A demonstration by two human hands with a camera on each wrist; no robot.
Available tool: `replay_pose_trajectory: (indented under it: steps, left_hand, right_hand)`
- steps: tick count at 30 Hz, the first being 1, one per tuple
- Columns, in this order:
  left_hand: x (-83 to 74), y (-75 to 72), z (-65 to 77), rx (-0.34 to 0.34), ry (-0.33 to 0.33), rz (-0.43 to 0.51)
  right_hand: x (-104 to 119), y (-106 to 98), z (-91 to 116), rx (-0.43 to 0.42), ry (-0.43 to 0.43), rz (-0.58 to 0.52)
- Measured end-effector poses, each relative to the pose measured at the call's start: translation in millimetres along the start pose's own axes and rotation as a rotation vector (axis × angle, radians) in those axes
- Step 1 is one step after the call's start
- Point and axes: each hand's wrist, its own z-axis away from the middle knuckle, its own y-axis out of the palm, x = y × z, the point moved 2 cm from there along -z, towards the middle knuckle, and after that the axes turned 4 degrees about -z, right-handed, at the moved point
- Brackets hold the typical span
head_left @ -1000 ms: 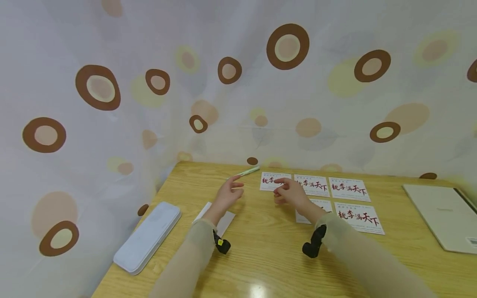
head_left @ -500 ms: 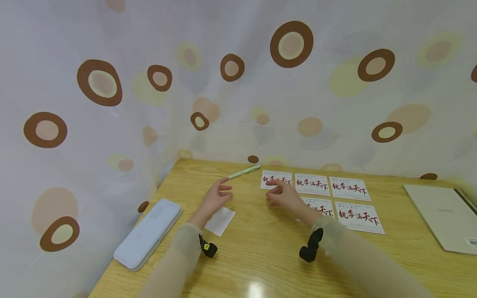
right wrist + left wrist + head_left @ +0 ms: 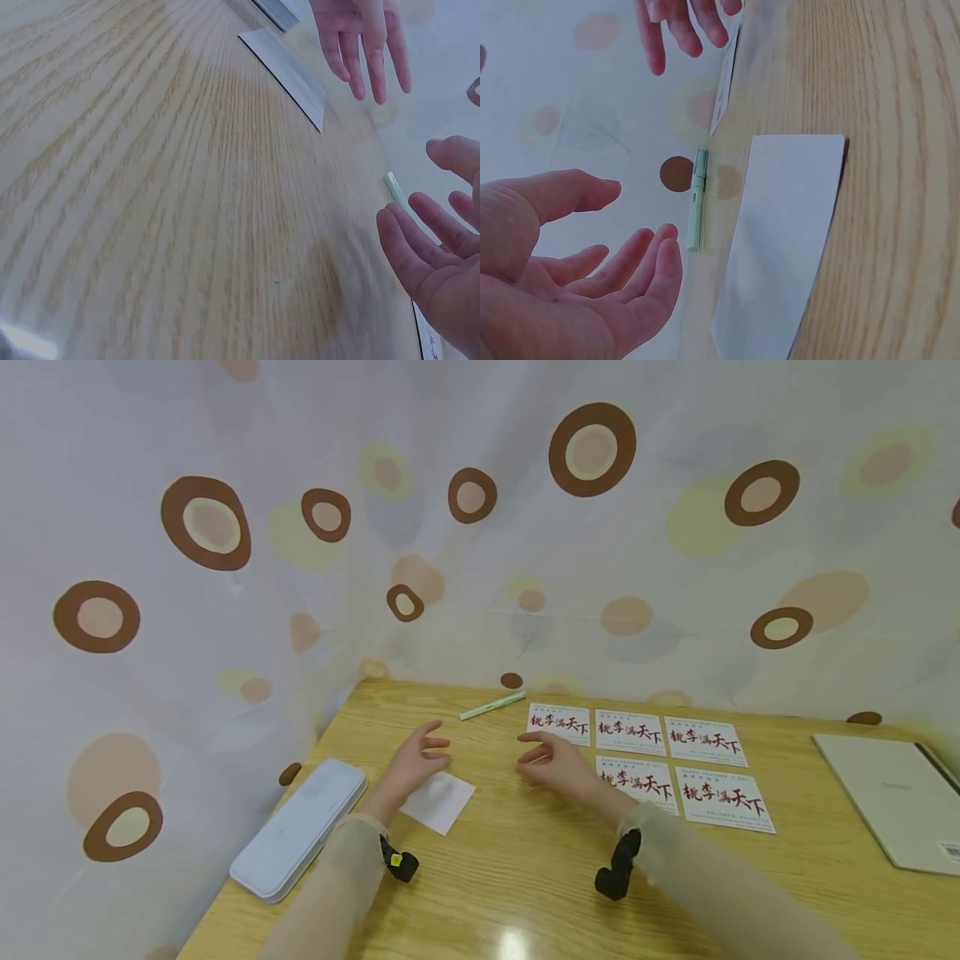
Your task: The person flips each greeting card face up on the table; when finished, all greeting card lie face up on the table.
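Note:
My left hand (image 3: 414, 763) hovers by a blank white card (image 3: 442, 802) on the wooden table, its fingers loosely bent around nothing. To its right, my right hand (image 3: 557, 765) hangs over the table beside the printed cards, also holding nothing. Several white cards with red lettering lie in two rows, among them a top-left card (image 3: 559, 724) and a lower-right card (image 3: 724, 798). Behind both hands lies a pale green pen (image 3: 492, 706). The left wrist view shows the same pen (image 3: 696, 202) beyond the fingertips and the blank card (image 3: 780, 232) to the right.
A light blue pencil case (image 3: 300, 828) lies along the table's left edge. At the right is a flat cream-coloured notebook or folder (image 3: 888, 797). A spotted curtain (image 3: 525, 527) rises behind the table (image 3: 517, 877) and at its left.
My left hand has drawn left and back, uncovering more of the pen and the blank card. My right hand has shifted left and slightly nearer, off the top-left printed card.

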Motion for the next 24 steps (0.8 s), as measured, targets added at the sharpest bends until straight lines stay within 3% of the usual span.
replay_pose_trajectory:
  steps: [7, 11, 24]
  left_hand:
    - [2.0, -4.7, 3.0, 0.015, -0.021, 0.006]
    - [6.1, -10.7, 6.3, -0.009, -0.043, -0.008]
    - [15.1, -22.8, 17.4, -0.025, -0.077, -0.017]
  right_hand:
    - [0.5, 13.3, 1.0, 0.052, -0.002, -0.019]
    - [1.9, 23.6, 1.6, 0.075, 0.012, -0.037]
    - [5.0, 42.7, 0.7, 0.065, 0.032, -0.072]
